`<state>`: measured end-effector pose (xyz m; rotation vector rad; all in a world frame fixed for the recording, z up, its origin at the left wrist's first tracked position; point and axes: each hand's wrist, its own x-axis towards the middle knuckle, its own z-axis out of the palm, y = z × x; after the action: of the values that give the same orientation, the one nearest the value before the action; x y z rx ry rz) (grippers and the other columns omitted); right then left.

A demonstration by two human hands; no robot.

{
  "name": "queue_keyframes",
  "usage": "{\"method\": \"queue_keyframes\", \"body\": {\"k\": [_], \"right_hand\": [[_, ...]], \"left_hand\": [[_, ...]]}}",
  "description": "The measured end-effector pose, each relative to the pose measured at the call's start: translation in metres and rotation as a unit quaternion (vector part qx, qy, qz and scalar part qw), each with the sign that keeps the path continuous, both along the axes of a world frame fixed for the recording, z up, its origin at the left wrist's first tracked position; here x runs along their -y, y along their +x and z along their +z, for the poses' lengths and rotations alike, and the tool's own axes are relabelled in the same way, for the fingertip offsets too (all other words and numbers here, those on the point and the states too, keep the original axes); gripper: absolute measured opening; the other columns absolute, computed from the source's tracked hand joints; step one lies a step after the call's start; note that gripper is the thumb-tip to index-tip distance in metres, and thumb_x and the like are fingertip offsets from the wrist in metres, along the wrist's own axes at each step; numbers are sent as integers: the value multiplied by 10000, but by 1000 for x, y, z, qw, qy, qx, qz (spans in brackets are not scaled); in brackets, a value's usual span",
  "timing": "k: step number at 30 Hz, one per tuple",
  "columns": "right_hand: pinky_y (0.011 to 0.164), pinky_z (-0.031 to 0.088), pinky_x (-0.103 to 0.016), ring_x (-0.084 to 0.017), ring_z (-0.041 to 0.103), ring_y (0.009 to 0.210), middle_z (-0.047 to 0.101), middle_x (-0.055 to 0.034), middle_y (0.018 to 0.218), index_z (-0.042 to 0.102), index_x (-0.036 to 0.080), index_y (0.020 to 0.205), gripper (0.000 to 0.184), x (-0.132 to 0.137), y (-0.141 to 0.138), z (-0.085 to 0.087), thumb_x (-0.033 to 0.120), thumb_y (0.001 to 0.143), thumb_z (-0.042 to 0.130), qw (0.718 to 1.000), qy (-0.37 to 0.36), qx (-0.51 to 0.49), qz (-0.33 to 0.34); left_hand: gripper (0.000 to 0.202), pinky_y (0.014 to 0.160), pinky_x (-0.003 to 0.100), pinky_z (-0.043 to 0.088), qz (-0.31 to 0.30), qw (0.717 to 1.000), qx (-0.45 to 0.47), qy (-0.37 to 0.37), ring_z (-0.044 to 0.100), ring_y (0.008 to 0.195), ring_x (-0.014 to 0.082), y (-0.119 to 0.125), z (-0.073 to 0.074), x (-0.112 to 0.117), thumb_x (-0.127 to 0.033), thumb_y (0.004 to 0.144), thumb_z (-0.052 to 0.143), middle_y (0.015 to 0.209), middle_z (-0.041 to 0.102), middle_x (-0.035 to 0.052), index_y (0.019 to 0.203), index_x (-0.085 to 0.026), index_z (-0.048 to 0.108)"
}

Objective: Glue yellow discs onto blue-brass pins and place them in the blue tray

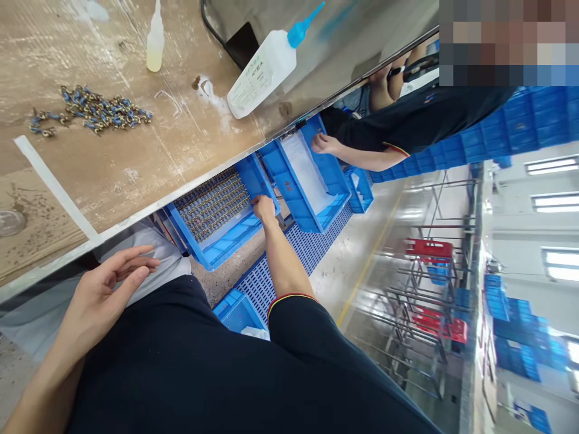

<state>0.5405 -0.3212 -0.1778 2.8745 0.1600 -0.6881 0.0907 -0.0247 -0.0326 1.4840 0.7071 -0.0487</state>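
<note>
My right hand (264, 208) reaches down below the table edge, and its fingers curl over the rim of a blue crate (226, 247) that holds rows of small metal parts (212, 204). With fingers spread and nothing in it, my left hand (105, 288) rests open on my lap, next to a grey cloth (163, 259). On the brown worktable (136, 157) above lies a pile of small blue-and-brass connectors (97, 111).
A white glue bottle with a blue nozzle (265, 67) and a small clear bottle (155, 43) stand on the table. Another person's hand (324, 143) rests on a second blue crate (312, 181). More blue crates, a blue pallet (294, 253) and metal racks fill the floor.
</note>
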Motion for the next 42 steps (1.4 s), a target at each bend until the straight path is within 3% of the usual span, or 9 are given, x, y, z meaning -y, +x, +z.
{"method": "queue_keyframes", "body": {"k": [6, 14, 20, 24, 28, 30, 33, 38, 42], "right_hand": [[1127, 714, -522, -268, 799, 1294, 789, -108, 1489, 759, 215, 1440, 426, -11, -13, 25, 498, 1126, 812, 1000, 17, 22, -13], [1050, 717, -511, -351, 912, 1091, 919, -174, 1059, 910, 189, 1172, 365, -46, -59, 103, 398, 1095, 620, 979, 170, 87, 74], [944, 736, -481, -299, 905, 949, 936, -55, 1042, 912, 332, 1134, 265, -154, -119, 150, 531, 1060, 753, 806, 524, 128, 245], [1194, 674, -539, -320, 852, 1299, 895, -95, 1427, 845, 333, 1375, 371, -253, -137, 148, 555, 1115, 701, 741, 545, 90, 382], [1362, 531, -661, -379, 691, 1569, 770, -148, 1661, 721, 293, 1562, 524, -331, -136, 125, 583, 1129, 660, 724, 533, 86, 429], [1368, 513, -666, -382, 699, 1531, 801, -159, 1592, 744, 271, 1518, 474, -358, -143, 119, 529, 1129, 660, 712, 539, 70, 446], [1356, 517, -640, -375, 723, 1450, 848, -157, 1465, 822, 252, 1360, 337, -387, -165, 120, 429, 1099, 703, 686, 533, 29, 494], [1239, 576, -571, -362, 767, 1302, 883, -152, 1311, 866, 231, 1149, 235, -402, -213, 135, 386, 1129, 691, 656, 532, 2, 535], [1078, 612, -447, -294, 807, 1158, 893, -102, 1210, 866, 249, 1087, 267, -407, -257, 155, 403, 1180, 669, 571, 550, -111, 600]], "left_hand": [[588, 1157, 495, 715, 10, 1000, 15, -8, 875, 1248, 353, -4, -5, 2, -686, 1050, 847, 1320, 898, 104, 1499, -309, 808], [442, 1098, 463, 704, 3, 998, 53, -24, 878, 1196, 308, -6, -1, 9, -541, 1151, 731, 1285, 905, 90, 1511, -292, 790], [356, 999, 393, 685, 41, 995, 91, 5, 881, 1094, 260, -17, 14, 9, -454, 1145, 732, 1197, 919, 76, 1415, -254, 850], [299, 892, 346, 676, 234, 954, 88, 166, 855, 940, 221, -43, 30, -29, -448, 1133, 758, 1011, 894, 52, 1275, -228, 902], [259, 965, 355, 641, 433, 782, 25, 447, 804, 968, 207, -79, 30, -103, -317, 1121, 702, 1084, 870, 52, 1264, -217, 894], [232, 1001, 375, 620, 425, 746, -34, 512, 784, 1014, 225, -93, 22, -136, -281, 1094, 687, 1150, 860, 73, 1200, -208, 879], [211, 1063, 421, 601, 365, 751, -102, 541, 758, 1112, 278, -100, 7, -164, -264, 1063, 695, 1236, 833, 109, 1208, -210, 839], [248, 1159, 536, 538, 301, 750, -161, 567, 677, 1331, 405, -81, -6, -168, -377, 1072, 794, 1376, 779, 167, 1257, -212, 801], [165, 1131, 556, 517, 282, 739, -190, 581, 657, 1308, 420, -70, -8, -167, -372, 1106, 751, 1331, 777, 169, 1139, -219, 804]]}}
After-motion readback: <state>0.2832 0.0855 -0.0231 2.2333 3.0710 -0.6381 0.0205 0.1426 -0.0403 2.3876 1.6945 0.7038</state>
